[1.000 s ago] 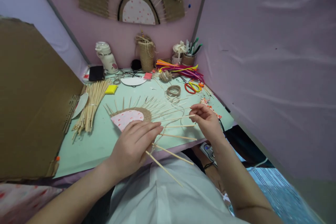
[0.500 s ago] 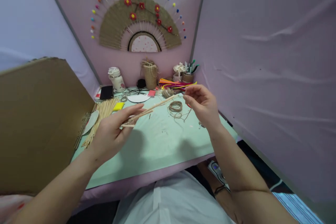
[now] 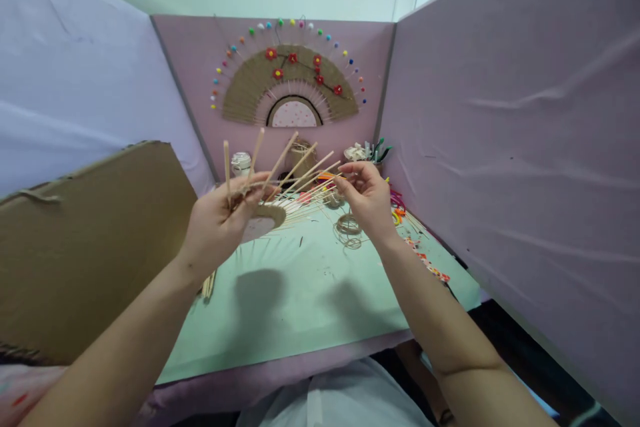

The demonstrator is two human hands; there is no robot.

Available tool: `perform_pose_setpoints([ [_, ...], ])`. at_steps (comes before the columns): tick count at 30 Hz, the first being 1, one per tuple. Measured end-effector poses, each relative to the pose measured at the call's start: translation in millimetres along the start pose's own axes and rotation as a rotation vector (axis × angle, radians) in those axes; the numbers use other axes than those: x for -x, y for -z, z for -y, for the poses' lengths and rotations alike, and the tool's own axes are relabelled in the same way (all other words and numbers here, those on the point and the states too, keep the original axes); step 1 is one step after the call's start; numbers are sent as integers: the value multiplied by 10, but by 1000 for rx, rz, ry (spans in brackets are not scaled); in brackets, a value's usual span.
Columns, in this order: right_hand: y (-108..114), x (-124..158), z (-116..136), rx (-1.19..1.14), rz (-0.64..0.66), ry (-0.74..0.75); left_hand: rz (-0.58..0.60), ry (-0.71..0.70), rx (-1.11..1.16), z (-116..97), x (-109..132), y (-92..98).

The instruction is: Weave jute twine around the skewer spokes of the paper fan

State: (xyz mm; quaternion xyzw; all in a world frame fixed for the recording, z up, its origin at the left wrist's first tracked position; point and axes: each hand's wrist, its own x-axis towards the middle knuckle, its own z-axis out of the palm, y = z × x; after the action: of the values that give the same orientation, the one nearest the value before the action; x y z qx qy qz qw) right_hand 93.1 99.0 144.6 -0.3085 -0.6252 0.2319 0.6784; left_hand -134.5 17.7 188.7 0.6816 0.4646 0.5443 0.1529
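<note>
My left hand (image 3: 225, 213) is closed around a fan frame of thin wooden sticks (image 3: 300, 163), which spread upward and to the right. At the frame's lower end is a half-round base (image 3: 260, 221) with a brown rim, partly covered by my fingers. A pale strand of twine (image 3: 285, 181) runs across the sticks from my left fingers toward my right hand (image 3: 364, 197). The thumb and fingertips of that hand are pinched together at the strand's end, close to the rightmost stick tips. A coil of twine (image 3: 349, 223) lies on the table below it.
A finished fan (image 3: 295, 73) with red flowers is pinned to the pink back panel. Along the back stand a white bottle (image 3: 241, 163), a twine-wrapped pot (image 3: 303, 157) and a pen holder (image 3: 376, 153). A cardboard sheet (image 3: 95, 247) rises at the left of the table (image 3: 300, 307).
My left hand has turned the fan frame, so its sticks now show spread out instead of edge-on. My right hand has moved slightly left. The view has tilted upward.
</note>
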Motion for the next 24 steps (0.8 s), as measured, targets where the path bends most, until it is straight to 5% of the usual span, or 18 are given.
perform_pose_setpoints([
  [7, -105, -115, 139, 114, -210, 221, -69, 79, 269, -280, -504, -102],
  [18, -71, -125, -58, 105, 85, 74, -47, 186, 564, -196, -905, -170],
  [24, -48, -109, 90, 186, 26, 179, -96, 188, 623, -149, -852, -193],
])
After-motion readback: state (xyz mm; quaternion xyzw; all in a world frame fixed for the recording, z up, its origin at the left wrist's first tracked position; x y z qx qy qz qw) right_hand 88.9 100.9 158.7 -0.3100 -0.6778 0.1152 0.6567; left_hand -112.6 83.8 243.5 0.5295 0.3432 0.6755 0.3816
